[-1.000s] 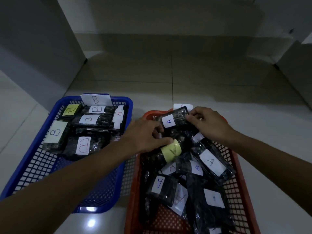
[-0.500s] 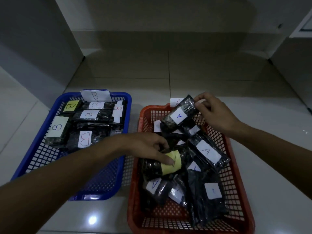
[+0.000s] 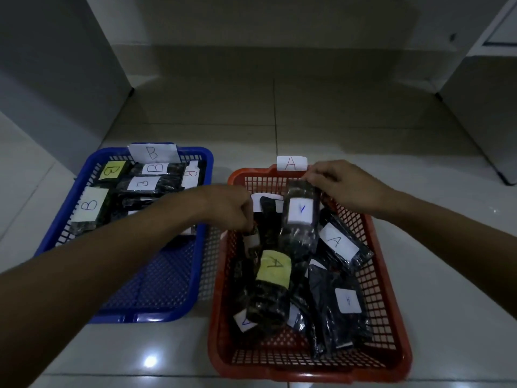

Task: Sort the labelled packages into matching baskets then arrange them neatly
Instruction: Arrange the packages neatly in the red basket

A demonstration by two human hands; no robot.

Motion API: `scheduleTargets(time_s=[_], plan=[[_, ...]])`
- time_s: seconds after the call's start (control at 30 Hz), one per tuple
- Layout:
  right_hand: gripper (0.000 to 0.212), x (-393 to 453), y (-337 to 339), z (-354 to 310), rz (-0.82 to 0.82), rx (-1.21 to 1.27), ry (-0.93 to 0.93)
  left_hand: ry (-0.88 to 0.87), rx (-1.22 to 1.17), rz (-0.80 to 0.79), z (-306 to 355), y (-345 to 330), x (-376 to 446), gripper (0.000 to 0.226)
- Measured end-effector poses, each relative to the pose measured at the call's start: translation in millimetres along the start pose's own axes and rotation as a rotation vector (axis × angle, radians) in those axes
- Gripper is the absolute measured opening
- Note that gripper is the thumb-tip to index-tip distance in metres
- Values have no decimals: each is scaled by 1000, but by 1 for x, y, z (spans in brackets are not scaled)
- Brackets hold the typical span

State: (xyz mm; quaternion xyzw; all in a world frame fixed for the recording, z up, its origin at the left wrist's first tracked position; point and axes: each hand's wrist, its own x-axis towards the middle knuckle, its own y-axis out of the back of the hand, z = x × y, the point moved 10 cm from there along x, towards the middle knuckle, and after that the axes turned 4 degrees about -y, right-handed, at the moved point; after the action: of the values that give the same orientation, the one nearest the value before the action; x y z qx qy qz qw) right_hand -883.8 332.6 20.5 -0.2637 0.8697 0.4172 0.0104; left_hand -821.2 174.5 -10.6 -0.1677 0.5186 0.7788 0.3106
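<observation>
The dark plastic-wrapped package with a white "A" label [image 3: 300,217] hangs by its top edge over the far end of the orange mesh plastic basket [image 3: 391,326], its lower end touching the pile beneath. The right hand [image 3: 341,189] has it, grip narrow, fingers pinching the upper seam just under the white paper "A" tag [image 3: 291,163] clipped to the basket's far rim. The left hand [image 3: 232,208] is down at the basket's left side, fingers curled into the heap; it seems to have hold of something small and dark there, but I cannot tell exactly what.

Below them lies a dark roll-shaped package with a yellow "A" label [image 3: 272,275], angled across the middle, and around it more black packages with white "A" labels [image 3: 338,242], stacked crooked and overlapping. So the sorting looks done here; this is the tidying.

To the left, just beside, the blue mesh plastic basket [image 3: 70,197] holds its black packages with "B" labels [image 3: 145,183] bunched at the far end, a white "B" tag [image 3: 152,153] on its rim. Both baskets sit on a pale tiled floor [image 3: 433,275].

The risk: that pinch is only on a slick seam, so the package could slip and drop askew. And the heap is loose, so tugging from the left may drag neighbours and flip labels face down.
</observation>
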Motion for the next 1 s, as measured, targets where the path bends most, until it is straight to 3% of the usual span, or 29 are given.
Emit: scheduleTargets(time_s=[0.1, 0.17, 0.23, 0.37, 0.47, 0.5, 0.6, 0.67, 0.87, 1.0], plan=[[15, -10, -41, -6, -243, -143, 71, -29, -106, 235, -5, 21, 7, 22], [11, -18, -65, -6, -368, -217, 123, -63, -158, 260, -3, 18, 14, 24], [10, -20, -73, -6, -383, -257, 179, -87, -133, 283, -1, 14, 22, 27], [10, -7, -46, 0, -190, -233, 126, -101, 44, 363, 0, 13, 40, 46], [30, 6, -11, 13, 126, -407, -20, -109, 99, 349, -1, 9, 55, 55], [39, 10, -8, 20, 158, -440, -88, -98, 107, 336, -3, 8, 59, 56], [59, 21, -23, 45, 42, -429, -249, -77, 129, 316, -7, 6, 69, 54], [61, 24, -31, 58, -10, -407, -313, -83, 179, 334, -9, 8, 72, 53], [27, 25, -43, 46, -287, -221, -255, -167, 426, 477, -7, 14, 60, 47], [22, 10, -37, 18, -464, -188, -141, -202, 409, 459, -8, 12, 60, 42]])
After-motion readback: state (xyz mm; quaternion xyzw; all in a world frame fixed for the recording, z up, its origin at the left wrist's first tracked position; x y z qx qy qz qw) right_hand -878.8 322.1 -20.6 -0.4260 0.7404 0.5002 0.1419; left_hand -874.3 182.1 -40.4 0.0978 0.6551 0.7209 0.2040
